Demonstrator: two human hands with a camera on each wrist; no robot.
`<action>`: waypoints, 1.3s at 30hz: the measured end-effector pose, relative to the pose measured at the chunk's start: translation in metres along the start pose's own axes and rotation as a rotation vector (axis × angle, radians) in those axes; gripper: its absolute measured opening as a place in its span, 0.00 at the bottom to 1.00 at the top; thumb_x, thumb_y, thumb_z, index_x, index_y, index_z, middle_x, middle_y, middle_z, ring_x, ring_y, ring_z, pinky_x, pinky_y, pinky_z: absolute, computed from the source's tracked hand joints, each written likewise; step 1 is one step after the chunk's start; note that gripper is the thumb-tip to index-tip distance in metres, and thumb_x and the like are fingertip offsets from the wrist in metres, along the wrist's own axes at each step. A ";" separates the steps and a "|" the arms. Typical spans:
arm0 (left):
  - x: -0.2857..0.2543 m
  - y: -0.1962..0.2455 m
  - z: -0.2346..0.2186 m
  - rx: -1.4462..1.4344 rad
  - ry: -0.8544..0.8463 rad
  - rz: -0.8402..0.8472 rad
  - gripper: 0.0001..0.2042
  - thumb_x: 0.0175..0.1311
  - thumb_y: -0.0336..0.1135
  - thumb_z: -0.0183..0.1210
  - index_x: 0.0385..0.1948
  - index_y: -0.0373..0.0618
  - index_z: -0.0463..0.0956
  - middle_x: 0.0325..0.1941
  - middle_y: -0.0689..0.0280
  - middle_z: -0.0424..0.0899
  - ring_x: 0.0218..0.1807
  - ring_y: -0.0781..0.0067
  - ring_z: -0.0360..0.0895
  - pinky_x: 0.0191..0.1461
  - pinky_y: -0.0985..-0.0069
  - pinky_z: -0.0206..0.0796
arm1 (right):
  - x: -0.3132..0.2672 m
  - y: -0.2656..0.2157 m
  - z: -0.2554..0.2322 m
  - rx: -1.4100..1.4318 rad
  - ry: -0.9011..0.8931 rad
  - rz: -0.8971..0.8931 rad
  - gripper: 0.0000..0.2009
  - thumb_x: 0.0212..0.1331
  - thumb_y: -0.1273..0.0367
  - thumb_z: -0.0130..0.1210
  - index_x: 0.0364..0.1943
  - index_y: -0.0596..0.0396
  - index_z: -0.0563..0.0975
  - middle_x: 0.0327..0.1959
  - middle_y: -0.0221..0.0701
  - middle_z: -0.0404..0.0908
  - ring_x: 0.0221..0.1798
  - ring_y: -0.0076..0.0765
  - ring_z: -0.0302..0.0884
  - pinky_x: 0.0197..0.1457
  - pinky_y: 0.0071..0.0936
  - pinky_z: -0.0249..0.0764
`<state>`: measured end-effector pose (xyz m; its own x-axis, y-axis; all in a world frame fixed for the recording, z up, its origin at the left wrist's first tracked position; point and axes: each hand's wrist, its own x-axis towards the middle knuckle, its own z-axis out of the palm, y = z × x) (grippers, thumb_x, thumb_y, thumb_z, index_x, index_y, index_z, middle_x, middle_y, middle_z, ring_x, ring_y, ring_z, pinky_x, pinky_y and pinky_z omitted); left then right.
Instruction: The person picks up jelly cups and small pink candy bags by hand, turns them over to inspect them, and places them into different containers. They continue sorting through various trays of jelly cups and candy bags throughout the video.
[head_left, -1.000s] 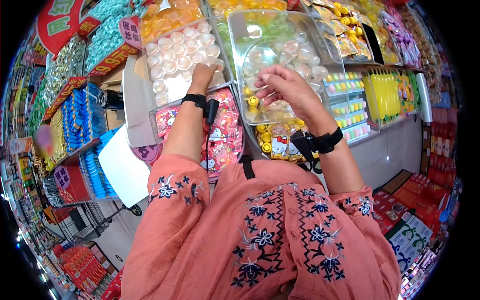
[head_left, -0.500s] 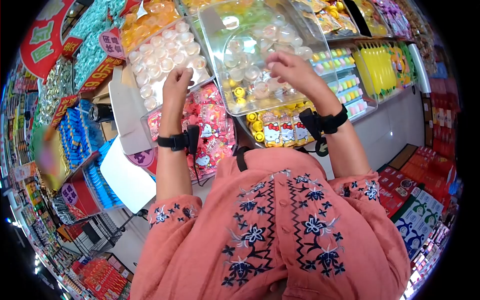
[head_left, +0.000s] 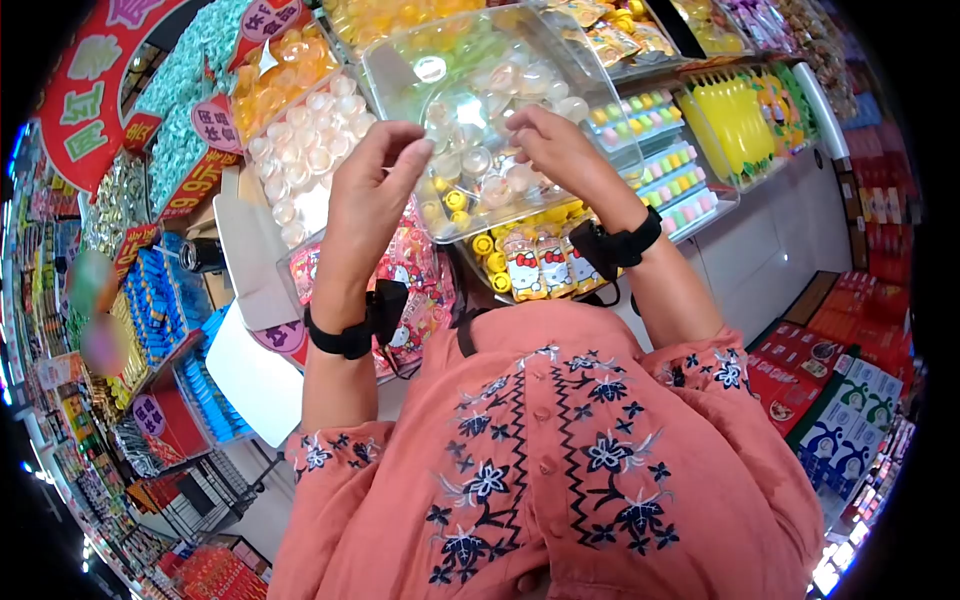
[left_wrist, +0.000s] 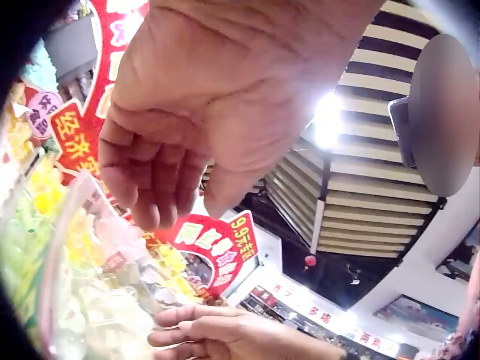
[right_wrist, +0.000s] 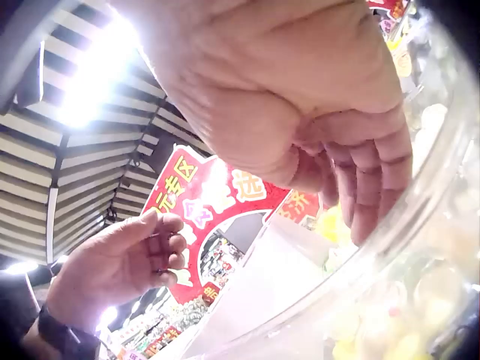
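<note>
In the head view my left hand (head_left: 365, 190) hovers near the front left of a clear plastic bin (head_left: 432, 70), its fingers loosely bent with nothing between them. The left wrist view shows the same hand (left_wrist: 225, 97) with bare fingers. Over the bin's right part is my right hand (head_left: 560, 150), fingers bent and holding nothing. The right wrist view puts that hand (right_wrist: 300, 97) close to a clear curved rim (right_wrist: 337, 270). Clear round jelly cups (head_left: 505, 80) show through the bin's plastic. Left of it, pale jelly cups (head_left: 310, 135) fill a tray.
Pink packets (head_left: 415, 275) and yellow cartoon packets (head_left: 545, 262) lie in front. Pastel sweets (head_left: 665, 170) stand to the right. Orange cups (head_left: 290, 70) are behind the pale ones. A white panel (head_left: 250, 360) and a shopping cart (head_left: 205, 495) are at the left.
My left hand has risen from among the pale cups and come back toward the clear bin's left side. The right hand stays over the bin, and the head view has shifted.
</note>
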<state>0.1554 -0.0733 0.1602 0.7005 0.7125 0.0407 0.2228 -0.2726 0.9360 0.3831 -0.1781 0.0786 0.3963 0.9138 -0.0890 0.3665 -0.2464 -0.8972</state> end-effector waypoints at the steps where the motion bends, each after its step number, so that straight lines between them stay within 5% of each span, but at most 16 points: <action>1: 0.003 0.012 0.001 0.072 -0.077 0.010 0.11 0.70 0.35 0.57 0.47 0.39 0.76 0.40 0.71 0.79 0.43 0.83 0.74 0.47 0.83 0.66 | -0.009 -0.017 -0.005 0.121 0.024 0.078 0.13 0.65 0.70 0.44 0.49 0.61 0.75 0.43 0.36 0.80 0.37 0.30 0.81 0.41 0.27 0.76; 5: 0.034 0.034 0.012 0.317 -0.193 0.220 0.14 0.66 0.39 0.58 0.44 0.37 0.76 0.37 0.54 0.84 0.39 0.59 0.82 0.42 0.69 0.71 | -0.015 -0.010 -0.014 0.377 0.151 0.138 0.12 0.66 0.71 0.44 0.49 0.60 0.74 0.44 0.34 0.79 0.37 0.26 0.80 0.37 0.22 0.76; 6: 0.044 0.037 0.015 0.457 -0.235 0.238 0.14 0.69 0.39 0.57 0.46 0.37 0.76 0.37 0.59 0.83 0.39 0.69 0.80 0.44 0.73 0.71 | -0.018 -0.009 -0.015 0.414 0.172 0.113 0.12 0.66 0.71 0.44 0.49 0.60 0.73 0.45 0.34 0.79 0.37 0.26 0.80 0.37 0.22 0.76; 12: 0.103 0.025 0.070 0.890 -0.632 0.253 0.12 0.60 0.38 0.59 0.39 0.39 0.80 0.35 0.53 0.84 0.38 0.56 0.82 0.42 0.66 0.71 | -0.025 -0.006 -0.026 0.491 0.252 0.008 0.12 0.64 0.71 0.45 0.47 0.61 0.73 0.40 0.35 0.79 0.35 0.28 0.81 0.34 0.23 0.77; 16: 0.112 -0.016 0.108 1.111 -0.841 0.203 0.13 0.55 0.39 0.62 0.32 0.36 0.82 0.29 0.53 0.84 0.32 0.53 0.82 0.38 0.63 0.72 | -0.031 -0.007 -0.033 0.527 0.251 0.024 0.12 0.65 0.71 0.45 0.47 0.61 0.74 0.41 0.35 0.79 0.35 0.27 0.81 0.34 0.23 0.76; 20: 0.112 -0.014 0.125 1.181 -1.029 -0.126 0.16 0.51 0.38 0.65 0.39 0.39 0.83 0.40 0.51 0.85 0.42 0.50 0.83 0.43 0.61 0.74 | -0.035 -0.009 -0.038 0.595 0.248 0.041 0.11 0.65 0.71 0.45 0.47 0.61 0.73 0.40 0.35 0.79 0.34 0.27 0.80 0.34 0.23 0.76; 29: 0.112 -0.064 0.138 1.282 -1.040 0.066 0.12 0.53 0.29 0.58 0.38 0.36 0.82 0.41 0.48 0.84 0.45 0.47 0.82 0.45 0.62 0.73 | -0.044 -0.003 -0.041 0.607 0.209 0.063 0.12 0.62 0.71 0.47 0.47 0.61 0.74 0.39 0.33 0.80 0.33 0.26 0.81 0.33 0.22 0.76; 34: 0.109 -0.035 0.129 1.239 -1.045 0.068 0.11 0.54 0.28 0.54 0.36 0.36 0.82 0.36 0.50 0.84 0.39 0.50 0.83 0.40 0.63 0.74 | -0.047 0.000 -0.043 0.624 0.206 0.076 0.12 0.63 0.69 0.48 0.47 0.60 0.74 0.40 0.33 0.80 0.36 0.26 0.81 0.34 0.22 0.76; 39: 0.110 0.023 0.073 0.634 -0.780 -0.061 0.10 0.63 0.38 0.56 0.32 0.39 0.73 0.28 0.66 0.82 0.31 0.76 0.80 0.32 0.76 0.69 | -0.042 -0.006 -0.045 0.591 0.158 0.056 0.15 0.69 0.66 0.46 0.52 0.60 0.73 0.47 0.34 0.78 0.45 0.30 0.79 0.43 0.25 0.77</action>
<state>0.2869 -0.0486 0.1610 0.8736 0.1764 -0.4535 0.4336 -0.7054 0.5608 0.4017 -0.2297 0.1070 0.5377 0.8348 -0.1184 -0.1691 -0.0308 -0.9851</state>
